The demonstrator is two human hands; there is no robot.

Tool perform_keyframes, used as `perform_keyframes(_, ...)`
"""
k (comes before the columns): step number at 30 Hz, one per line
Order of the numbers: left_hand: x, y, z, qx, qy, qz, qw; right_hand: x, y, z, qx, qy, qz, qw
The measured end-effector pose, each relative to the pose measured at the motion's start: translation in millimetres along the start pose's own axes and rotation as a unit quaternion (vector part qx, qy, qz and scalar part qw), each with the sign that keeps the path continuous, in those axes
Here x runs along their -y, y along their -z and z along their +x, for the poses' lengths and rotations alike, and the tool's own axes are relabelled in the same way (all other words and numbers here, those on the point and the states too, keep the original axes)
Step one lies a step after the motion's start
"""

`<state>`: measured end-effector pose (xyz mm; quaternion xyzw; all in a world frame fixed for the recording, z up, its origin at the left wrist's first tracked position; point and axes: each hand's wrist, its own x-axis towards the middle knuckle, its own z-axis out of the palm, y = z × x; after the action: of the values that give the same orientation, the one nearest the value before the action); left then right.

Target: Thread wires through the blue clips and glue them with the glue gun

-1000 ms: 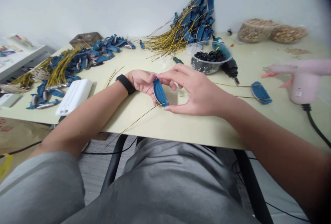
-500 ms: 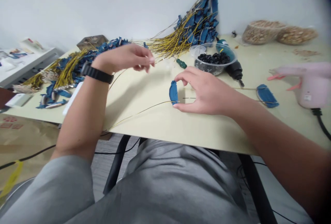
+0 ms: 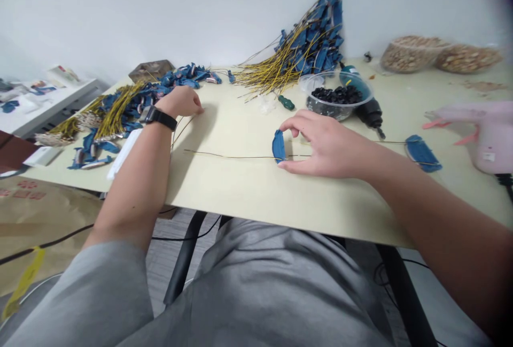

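Note:
My right hand (image 3: 326, 146) curves around a narrow blue leaf-shaped piece (image 3: 279, 146), its thumb at the lower end and its fingertips near the top. A thin yellow wire (image 3: 228, 155) runs sideways through the piece and lies along the cream table (image 3: 240, 186). My left hand (image 3: 180, 102), with a black watch (image 3: 157, 117) on the wrist, rests farther back with curled fingers, holding nothing. Another stray wire lies close below it. A second blue piece (image 3: 422, 153) lies to the right of my right hand.
Heaps of blue pieces on yellow wires (image 3: 308, 50) (image 3: 120, 114) stand at the back and left. A clear tub of black beads (image 3: 334, 98), a power tool (image 3: 371, 113), a green-handled screwdriver (image 3: 286, 102), a pink glue gun (image 3: 491, 136) and bags of tan granules (image 3: 412, 54) sit nearby.
My left hand has let go of the blue piece and moved back and left across the table. My right hand stays on the piece, which now stands more upright.

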<state>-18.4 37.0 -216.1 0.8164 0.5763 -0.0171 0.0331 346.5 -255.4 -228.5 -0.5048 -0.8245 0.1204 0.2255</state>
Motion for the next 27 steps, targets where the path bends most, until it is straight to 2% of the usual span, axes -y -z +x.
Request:
perform_keyframes(3,-5,-4.6,0,0.012,-0.008,-0.018,1.000,-1,-3,0,0.005,0.002,0.002,1.000)
perform_keyframes(6,-18,1.1,-10,0.005,-0.010,-0.050,0.999,-4,-8,2,0.005,0.012,0.002,1.000)
perform_keyframes(10,-46,26.8,-46,-0.060,-0.039,-0.140,0.988,-6,-13,4,0.015,0.017,0.000,1.000)
perform_keyframes(11,-54,34.1,-57,-0.053,-0.060,-0.154,0.985,-5,-14,4,0.017,0.015,-0.001,1.000)
perform_keyframes(13,-69,46.0,-75,-0.087,-0.068,-0.230,0.967,-5,-14,4,0.019,0.009,-0.002,1.000)
perform_keyframes(17,-91,54.1,-93,-0.065,-0.156,-0.328,0.929,-3,-14,4,0.026,-0.005,-0.010,1.000)
perform_keyframes(19,-98,53.8,-97,-0.055,-0.207,-0.343,0.914,-2,-14,4,0.031,-0.007,-0.016,0.999)
perform_keyframes(23,-114,51.3,-103,-0.016,-0.281,-0.281,0.918,0,-15,6,0.037,-0.007,-0.021,0.999)
perform_keyframes(27,-134,37.0,-103,0.084,-0.352,-0.228,0.904,1,-15,8,0.046,-0.020,-0.027,0.998)
